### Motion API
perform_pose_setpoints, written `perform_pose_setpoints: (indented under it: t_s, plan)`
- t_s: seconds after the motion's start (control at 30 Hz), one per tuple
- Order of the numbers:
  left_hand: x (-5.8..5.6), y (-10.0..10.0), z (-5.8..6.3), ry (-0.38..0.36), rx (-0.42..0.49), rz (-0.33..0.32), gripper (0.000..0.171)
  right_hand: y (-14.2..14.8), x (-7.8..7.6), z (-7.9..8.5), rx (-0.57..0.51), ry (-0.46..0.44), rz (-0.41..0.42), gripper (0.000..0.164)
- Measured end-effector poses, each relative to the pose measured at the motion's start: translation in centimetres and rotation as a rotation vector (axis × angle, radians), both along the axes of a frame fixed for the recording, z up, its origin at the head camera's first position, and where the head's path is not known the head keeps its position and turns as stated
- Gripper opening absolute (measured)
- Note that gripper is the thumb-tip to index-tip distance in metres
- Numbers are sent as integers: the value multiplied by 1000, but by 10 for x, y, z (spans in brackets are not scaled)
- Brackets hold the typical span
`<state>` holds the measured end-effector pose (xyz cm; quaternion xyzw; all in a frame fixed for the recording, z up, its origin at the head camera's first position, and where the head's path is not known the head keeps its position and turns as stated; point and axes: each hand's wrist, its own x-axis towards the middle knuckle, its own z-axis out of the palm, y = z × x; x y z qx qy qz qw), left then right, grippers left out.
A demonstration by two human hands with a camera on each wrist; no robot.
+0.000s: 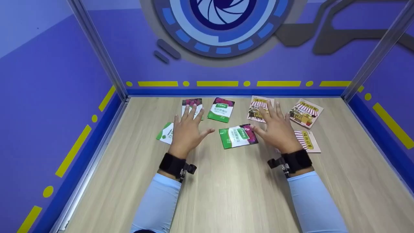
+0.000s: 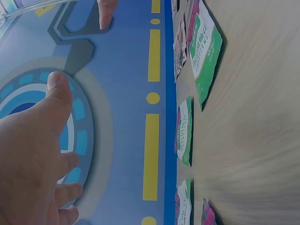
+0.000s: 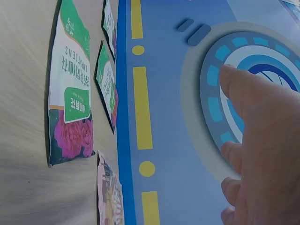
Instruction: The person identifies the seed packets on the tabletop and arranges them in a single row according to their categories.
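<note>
My left hand [image 1: 187, 135] is held over the left seed packets with its fingers spread and nothing in them. Under it lie two green-and-white packets with magenta flowers, one behind [image 1: 187, 102] and one in front [image 1: 165, 133], both partly hidden. A similar packet [image 1: 221, 110] lies at the back. Another flower packet [image 1: 237, 136], marked "IMPATIENS" in the right wrist view, lies between the hands. My right hand [image 1: 278, 132], fingers also spread, hovers among pink packets with striped awnings: one at the back [image 1: 256, 105], one at right [image 1: 305, 114], one in front [image 1: 310, 142], partly covered.
The packets lie flat on a light wood table [image 1: 223, 194]. A blue-purple back wall [image 1: 207, 72] with yellow dashes closes off the far side, and side walls stand left [image 1: 48, 106] and right [image 1: 394, 97]. Both wrists wear black camera straps [image 1: 296, 160].
</note>
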<state>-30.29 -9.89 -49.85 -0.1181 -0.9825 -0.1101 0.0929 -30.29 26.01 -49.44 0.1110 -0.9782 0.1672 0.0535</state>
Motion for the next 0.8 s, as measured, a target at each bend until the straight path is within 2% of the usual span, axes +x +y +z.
perform_pose_setpoints:
  t_s: [0.2,0.47,0.6,0.8]
  plan:
    - [-3,-11,3,-10,8,12,100,-1,-2,-2,20,-14,1,92]
    - [-11,-48,11,-47,81,113,83,-4,-4,-7,30,-57,-1,86]
    - [-15,-72,6,-123,110,207,74,-4,-4,-11,30,-90,2,86]
    - [-20,-101,-10,-342,124,352,67,-6,-1,-17,20,-124,18,81]
